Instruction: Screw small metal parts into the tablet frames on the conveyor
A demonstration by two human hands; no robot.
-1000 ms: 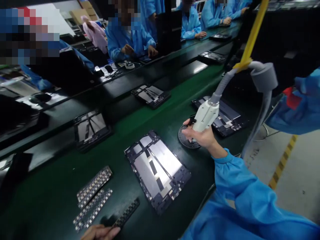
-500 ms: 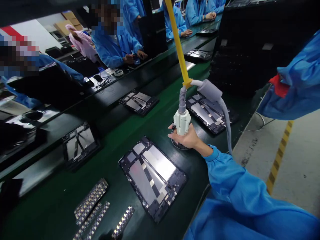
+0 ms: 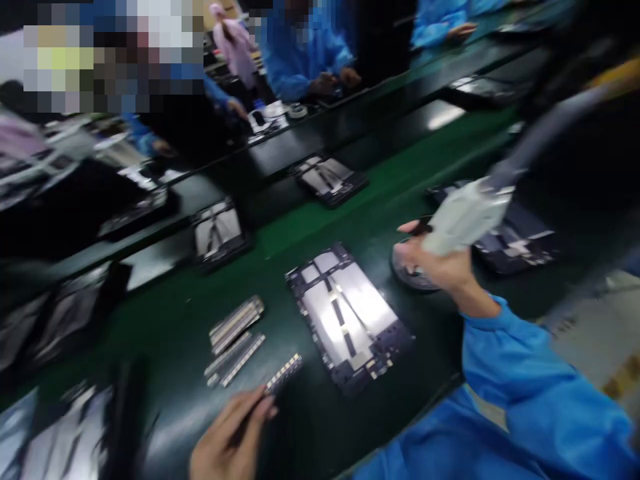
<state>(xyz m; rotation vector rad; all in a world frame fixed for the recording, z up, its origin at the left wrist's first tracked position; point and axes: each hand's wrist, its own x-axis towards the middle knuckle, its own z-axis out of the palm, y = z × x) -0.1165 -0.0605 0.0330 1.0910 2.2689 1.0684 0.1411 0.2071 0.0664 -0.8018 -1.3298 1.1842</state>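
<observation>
Left hand (image 3: 225, 437) holds a component strip (image 3: 285, 373), right hand (image 3: 447, 273) a corded tool (image 3: 469, 215); slips could scratch the opened tablet (image 3: 353, 313) between.

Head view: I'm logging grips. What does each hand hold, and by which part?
Left hand: a strip, by its near end. Right hand: the white tool, by its lower end.

At eleven o'clock, a person in a pink smock and pink head cover (image 3: 237, 53) is in the background. Near twelve, a co-worker in a loose blue smock (image 3: 303, 60) is beyond a long, dark, glossy ledge (image 3: 283, 148), beside a white ring-shaped object (image 3: 298, 111). Toward four, pale grey floor (image 3: 593, 328) bears a blurred yellow-and-dark striped band (image 3: 620, 383).
</observation>
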